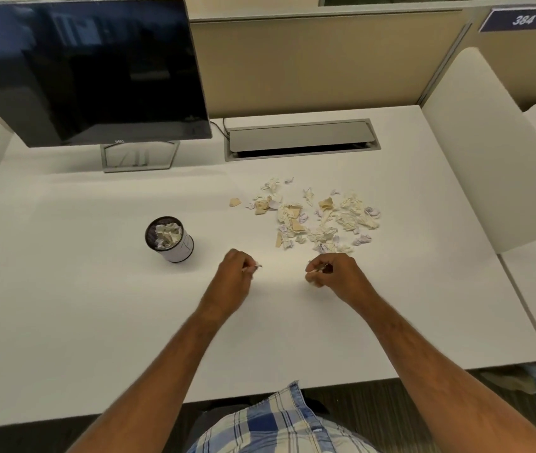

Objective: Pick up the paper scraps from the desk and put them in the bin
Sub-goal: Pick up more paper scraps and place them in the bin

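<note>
While both my forearms are reaching out over the white surface [96,289], my left hand [237,268] is sitting curled, its fingers [249,269] pressing together on a small pale scrap [257,266] that is poking out at the tips. My right hand [335,271] is sitting level with it and well apart from it, fingers [314,273] also drawn together and pinching a small pale bit of paper [309,278]; how much is in that hand I cannot tell. Both hands are hovering low over bare surface, just short of the pile.

Paper scraps [319,217] are lying heaped and scattered beyond my right hand, a mix of cream, tan and pale violet crumples, the nearest ones just beside my right knuckles. The bin [170,240], a small dark mesh cup with a white wrap, is standing upright to the left of my left hand, near but not touching, and is already holding crumpled paper up to its rim.

A dark monitor [86,73] is standing at the far left, a grey cable hatch [299,138] is lying behind the pile, and my plaid shirt [279,426] is showing at the bottom edge.
</note>
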Demonstrator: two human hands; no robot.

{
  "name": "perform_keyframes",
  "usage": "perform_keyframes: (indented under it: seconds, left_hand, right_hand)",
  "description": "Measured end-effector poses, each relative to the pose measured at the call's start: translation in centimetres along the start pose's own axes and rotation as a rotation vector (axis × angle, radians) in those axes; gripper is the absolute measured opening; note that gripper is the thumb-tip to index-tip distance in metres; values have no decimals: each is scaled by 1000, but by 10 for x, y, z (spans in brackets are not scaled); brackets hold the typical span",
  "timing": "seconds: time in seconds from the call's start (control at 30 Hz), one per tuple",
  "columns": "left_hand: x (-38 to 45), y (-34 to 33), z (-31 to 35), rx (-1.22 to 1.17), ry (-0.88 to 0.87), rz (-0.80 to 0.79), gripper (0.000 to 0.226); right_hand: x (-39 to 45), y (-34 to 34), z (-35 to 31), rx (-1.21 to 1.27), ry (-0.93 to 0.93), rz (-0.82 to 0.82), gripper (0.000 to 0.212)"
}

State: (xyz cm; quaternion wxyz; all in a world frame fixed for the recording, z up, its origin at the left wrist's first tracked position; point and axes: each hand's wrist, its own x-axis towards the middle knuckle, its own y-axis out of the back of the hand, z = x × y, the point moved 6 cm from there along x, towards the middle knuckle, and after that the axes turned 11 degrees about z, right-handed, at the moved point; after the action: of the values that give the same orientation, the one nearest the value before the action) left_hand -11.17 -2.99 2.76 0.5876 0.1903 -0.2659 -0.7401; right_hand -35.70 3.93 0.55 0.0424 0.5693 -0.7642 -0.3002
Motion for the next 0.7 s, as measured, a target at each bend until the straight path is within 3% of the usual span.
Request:
perform_keyframes:
  seconds: [0.27, 0.4, 0.6, 0.7]
  left_hand:
    - [32, 95, -32, 89, -19, 193, 10]
    - [57, 131, -60, 140, 70, 252, 7]
    - [92, 145, -92, 253, 202, 205, 7]
    - [95, 147, -105, 258, 238, 171, 19]
  right_hand:
    - [12, -49, -66, 29, 146, -114, 6]
    - [17, -70, -91, 47, 190, -145, 7]
    - [23, -99, -116, 70, 203, -184, 7]
    - [25, -112, -127, 85, 204, -207, 9]
